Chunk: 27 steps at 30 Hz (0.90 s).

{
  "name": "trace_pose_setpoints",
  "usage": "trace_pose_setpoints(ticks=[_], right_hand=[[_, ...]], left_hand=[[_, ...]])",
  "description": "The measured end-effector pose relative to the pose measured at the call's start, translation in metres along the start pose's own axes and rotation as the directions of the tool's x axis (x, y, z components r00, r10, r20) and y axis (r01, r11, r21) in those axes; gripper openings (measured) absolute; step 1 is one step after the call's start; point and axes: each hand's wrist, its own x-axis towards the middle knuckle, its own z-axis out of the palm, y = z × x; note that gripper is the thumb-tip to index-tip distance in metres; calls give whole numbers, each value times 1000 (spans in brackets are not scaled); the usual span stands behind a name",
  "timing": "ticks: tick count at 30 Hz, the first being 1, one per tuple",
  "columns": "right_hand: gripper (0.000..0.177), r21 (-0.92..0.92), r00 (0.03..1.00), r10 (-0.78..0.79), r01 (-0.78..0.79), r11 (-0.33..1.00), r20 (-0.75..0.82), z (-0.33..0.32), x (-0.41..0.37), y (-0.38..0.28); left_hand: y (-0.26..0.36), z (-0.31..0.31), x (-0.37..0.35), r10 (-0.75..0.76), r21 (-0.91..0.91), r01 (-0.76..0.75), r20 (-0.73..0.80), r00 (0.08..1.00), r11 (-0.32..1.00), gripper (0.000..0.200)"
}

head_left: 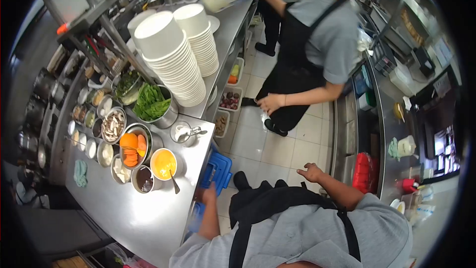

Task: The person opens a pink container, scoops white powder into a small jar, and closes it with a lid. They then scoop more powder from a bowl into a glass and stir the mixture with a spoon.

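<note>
Blue crate sits low under the edge of the steel counter. My left hand is on its near rim, though I cannot tell whether the fingers are closed on it, and my right hand hangs empty over the floor, fingers loosely spread. Above the crate a bowl of yellow sauce and a bowl of carrots crowd the counter's edge, stacks of white bowls stand further along, and a co-worker blocks the aisle ahead.
</note>
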Motion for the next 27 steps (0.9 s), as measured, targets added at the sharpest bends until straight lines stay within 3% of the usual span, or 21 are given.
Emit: trace_pose_setpoints(ticks=[1,2,3,5,6,7,8,9,10,12,14,15,16,18,19,21,22,24,25,26,27], right_hand=[[83,46,986,-24,17,999,166,-4,4,-3],[83,81,987,-22,10,997,158,0,3,-3],[81,136,988,-146,139,981,46,8,2,-1],[79,144,919,-312,351,925,-240,13,-6,-4],[78,100,852,-347,414,905,-391,11,-12,-7],[83,388,895,-216,372,843,-390,7,-14,-12],[89,643,928,-96,322,695,-361,-2,-15,-18],[94,947,985,50,141,289,-162,-24,-41,-32],[98,975,996,57,-53,-218,67,-44,-69,-46],[104,840,978,-202,-154,-519,54,-53,-81,-44],[95,877,993,-105,-5,-480,-52,-59,-104,-18],[93,913,970,-114,158,-377,-215,-74,-142,-2],[91,914,925,-128,320,-247,-359,-88,-180,16],[86,718,709,120,694,57,-695,-88,-186,35],[86,714,698,182,699,36,-693,-87,-201,44],[81,428,385,233,887,173,-893,-83,-240,48],[81,424,375,259,890,169,-890,-71,-238,51],[76,221,257,0,827,516,-966,-27,-216,72],[80,111,334,-187,701,705,-924,8,-191,96],[84,-48,440,-346,559,828,-829,51,-169,127],[90,-167,372,-433,569,805,-821,88,-172,169]], left_hand=[[-54,88,99,361,11,-389,-399,843,921,97],[1,69,22,356,-107,-375,-161,920,921,93],[38,61,-25,363,-281,-316,134,922,906,93],[74,113,-16,597,-377,-477,327,733,793,88],[101,122,-45,682,-434,-535,341,647,725,87],[130,129,-83,742,-483,-573,316,592,662,86],[153,140,-119,795,-525,-606,284,537,597,86],[168,154,-150,830,-556,-626,258,495,547,85],[178,169,-175,846,-565,-639,249,471,522,84],[182,203,-210,842,-529,-658,277,464,537,83],[182,223,-221,731,-345,-651,424,535,676,81],[181,225,-222,605,-153,-630,517,606,761,81],[181,227,-228,478,44,-610,576,663,791,80],[184,241,-253,383,251,-638,624,682,728,80],[180,246,-260,348,105,-654,778,523,749,82],[174,267,-258,191,-66,-596,970,149,800,88],[179,280,-248,174,-45,-611,973,153,790,88],[185,301,-233,233,-248,-389,969,-86,887,94],[180,295,-281,318,-336,-158,939,-131,928,97],[187,296,-286,322,-339,-153,938,-126,928,97],[200,289,-286,271,-268,-48,960,70,962,98]])
